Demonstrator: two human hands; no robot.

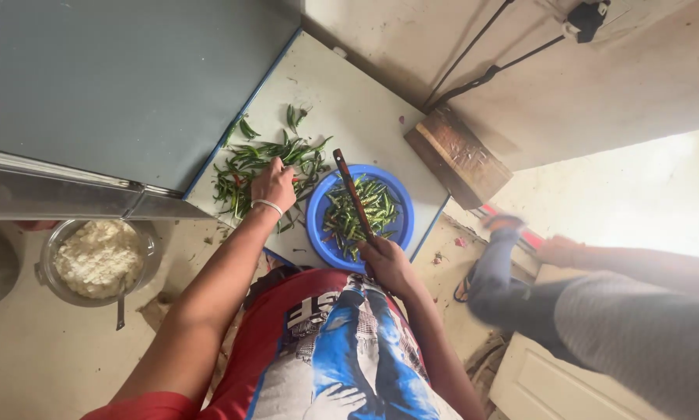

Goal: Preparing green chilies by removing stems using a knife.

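A good share of the work looks done: the blue bowl [318, 214], just below the frame's centre, already holds a heap of cut green chillies [369, 210]. A loose pile of whole chillies [248, 167] lies on the white board [349, 101] left of the bowl, so I judge plenty is left to cut.

The left hand [273, 184], a pale bangle at its wrist, reaches up from lower left with the arm nearly straight and rests palm down on the right edge of the whole pile; its fingers curl onto the chillies, but whether they pinch any I cannot tell.

The right hand [387, 263] sits at the bowl's lower rim, fist closed round the handle of a knife [352, 190] whose blade slants up and left over the cut chillies.

Another person's legs cross the right of the frame.
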